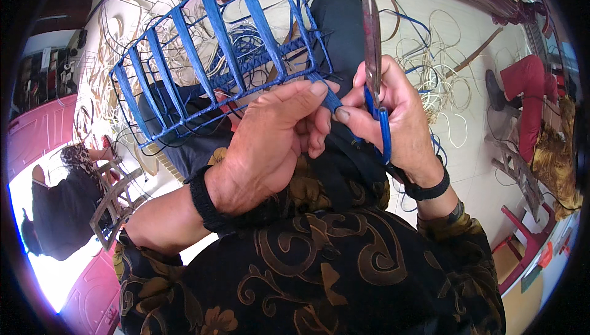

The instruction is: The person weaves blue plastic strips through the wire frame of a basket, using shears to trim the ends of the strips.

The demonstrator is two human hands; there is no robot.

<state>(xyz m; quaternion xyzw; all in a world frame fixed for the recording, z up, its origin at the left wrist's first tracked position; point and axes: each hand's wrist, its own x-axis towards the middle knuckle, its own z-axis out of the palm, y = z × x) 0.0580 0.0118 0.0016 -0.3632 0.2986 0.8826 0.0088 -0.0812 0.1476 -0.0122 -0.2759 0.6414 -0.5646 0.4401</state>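
Observation:
A blue frame of wrapped bars (216, 24), shaped like an open basket, rests tilted over my knees. From its near right corner a flat blue strip (329, 97) runs down between my hands. My left hand (264, 129) pinches this strip between thumb and fingers, close to the frame's edge. With thumb and forefinger my right hand (399, 114) grips the strip's lower part. That same hand also holds scissors (372, 52) with worn dark blades pointing up and away and blue handles around the fingers. The blades lie nearly together.
Loose pale cord (433, 89) lies tangled on the tiled floor at right, with more strands around the frame. A blue tangle (243, 49) shows through the bars. People sit at the left (67, 206) and right (528, 95), beside a wooden stool (519, 172).

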